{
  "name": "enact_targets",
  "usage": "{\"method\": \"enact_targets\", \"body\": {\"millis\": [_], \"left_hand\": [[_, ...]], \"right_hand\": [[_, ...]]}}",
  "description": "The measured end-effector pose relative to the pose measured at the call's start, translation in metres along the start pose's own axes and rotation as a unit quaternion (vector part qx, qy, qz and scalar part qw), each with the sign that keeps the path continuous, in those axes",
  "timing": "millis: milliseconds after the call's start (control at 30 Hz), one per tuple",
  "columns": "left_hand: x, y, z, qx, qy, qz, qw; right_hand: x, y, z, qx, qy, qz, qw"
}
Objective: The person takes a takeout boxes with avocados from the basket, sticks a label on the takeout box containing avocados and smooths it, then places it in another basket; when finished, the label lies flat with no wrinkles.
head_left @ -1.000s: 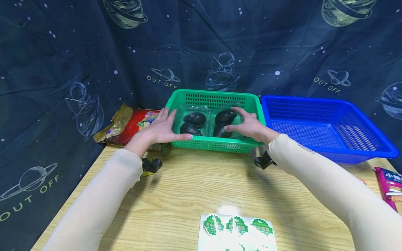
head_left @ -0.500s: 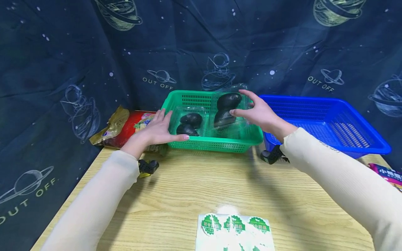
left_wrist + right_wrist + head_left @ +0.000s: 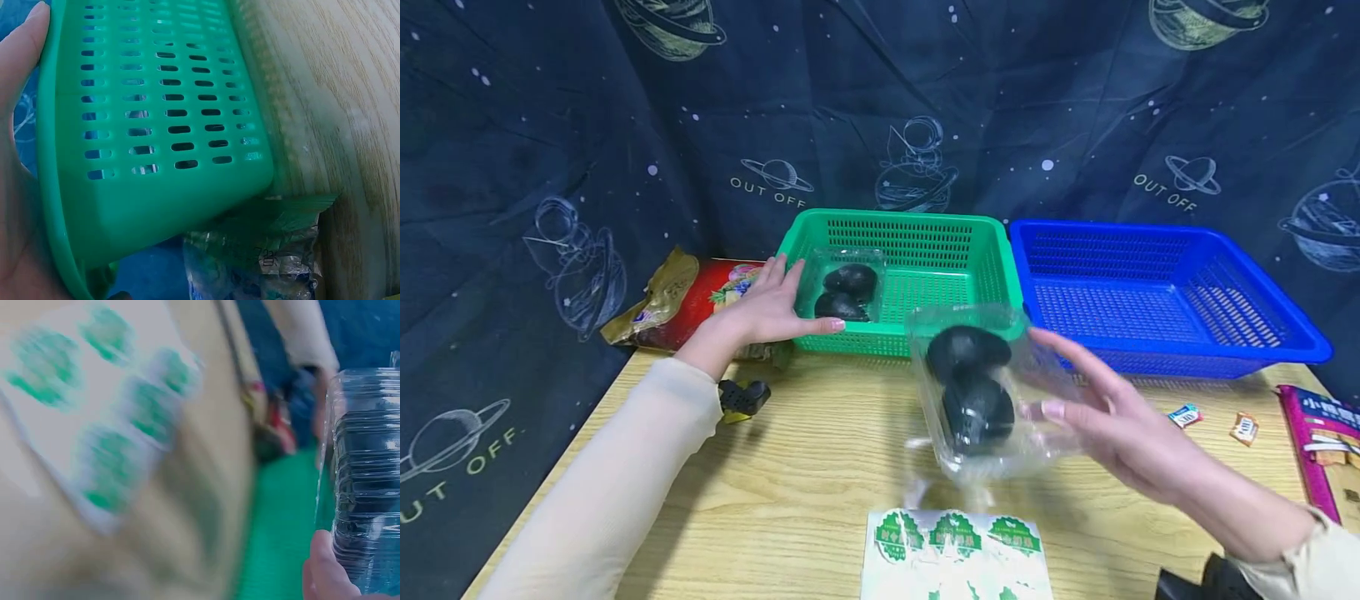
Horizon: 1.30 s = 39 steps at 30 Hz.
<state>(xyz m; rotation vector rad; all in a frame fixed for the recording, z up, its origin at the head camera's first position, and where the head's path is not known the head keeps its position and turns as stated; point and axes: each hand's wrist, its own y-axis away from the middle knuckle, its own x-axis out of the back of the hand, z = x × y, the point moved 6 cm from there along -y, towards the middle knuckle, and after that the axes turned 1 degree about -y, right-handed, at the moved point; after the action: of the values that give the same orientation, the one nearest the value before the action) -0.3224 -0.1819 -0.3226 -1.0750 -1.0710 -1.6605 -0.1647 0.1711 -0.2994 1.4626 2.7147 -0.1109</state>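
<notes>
My right hand (image 3: 1120, 417) holds a clear plastic clamshell box (image 3: 973, 462) by its right side, thumb and fingers around it. Inside the box lie two dark, oval fruits (image 3: 977, 412). The box is tilted above the table, in front of the green basket (image 3: 895, 343). In the right wrist view its ribbed side (image 3: 369, 481) shows beside my fingertips (image 3: 328, 569). My left hand (image 3: 760, 307) rests on the green basket's left rim, fingers spread and thumb along the front edge. A second clear box (image 3: 880, 287) with two dark fruits sits inside that basket, at the left.
A blue basket (image 3: 1180, 358) stands right of the green one. A sheet of green-and-white stickers (image 3: 955, 567) lies at the front. Left is a red and gold bag (image 3: 696, 300); at right are two small wrapped sweets (image 3: 1185, 416) and a pink packet (image 3: 1311, 442).
My right hand has lifted one box of dark fruits out of the green basket and brought it forward over the table. My left hand has stayed on the basket rim.
</notes>
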Motion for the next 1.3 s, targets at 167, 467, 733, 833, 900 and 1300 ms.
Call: {"method": "enact_targets", "body": {"millis": [167,467,733,833,900,1300], "left_hand": [[0.000,0.000,0.000,0.000,0.001,0.007,1.0000],[0.000,-0.001,0.002,-0.002,0.001,0.015,0.9999],[0.000,0.000,0.002,-0.007,0.006,0.026,0.9996],[0.001,0.005,0.004,-0.010,0.009,0.056,0.9983],[0.002,0.012,0.012,-0.031,0.015,0.112,0.9932],[-0.086,0.101,0.152,-0.130,0.243,0.034,0.9605]], "right_hand": [[-0.002,0.031,0.046,-0.046,0.034,0.042,0.997],[0.011,0.028,0.078,-0.080,0.138,0.157,0.975],[0.006,0.020,0.082,-0.071,0.199,0.154,0.965],[0.005,0.020,0.082,-0.071,0.204,0.154,0.964],[0.004,0.019,0.082,-0.075,0.208,0.152,0.963],[-0.006,0.022,0.082,-0.098,0.161,0.173,0.967]]}}
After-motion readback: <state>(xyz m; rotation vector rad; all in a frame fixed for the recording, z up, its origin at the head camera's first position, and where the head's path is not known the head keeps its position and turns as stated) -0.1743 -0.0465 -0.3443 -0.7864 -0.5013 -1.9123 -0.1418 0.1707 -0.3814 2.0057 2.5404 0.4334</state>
